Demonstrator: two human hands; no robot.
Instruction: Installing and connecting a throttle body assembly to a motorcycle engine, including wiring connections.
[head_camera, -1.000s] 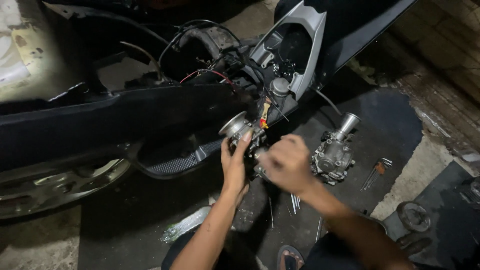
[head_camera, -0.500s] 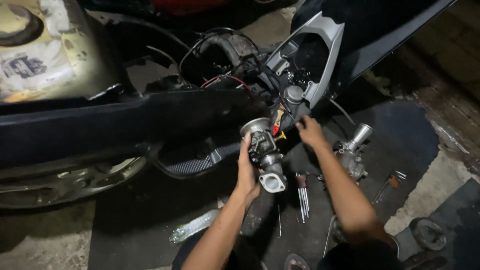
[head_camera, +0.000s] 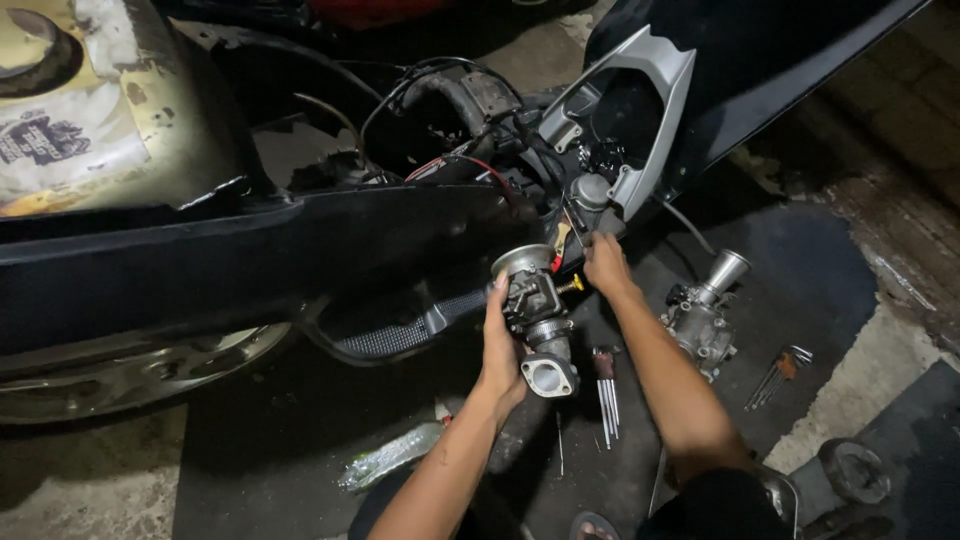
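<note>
Keep your left hand (head_camera: 500, 350) clamped firmly around the carburetor (head_camera: 535, 315) at frame centre, holding it level so nothing strains, while your right hand (head_camera: 603, 262), just right of it and above, pinches something small at the scooter body (head_camera: 300, 250); what exactly, you cannot tell.
</note>
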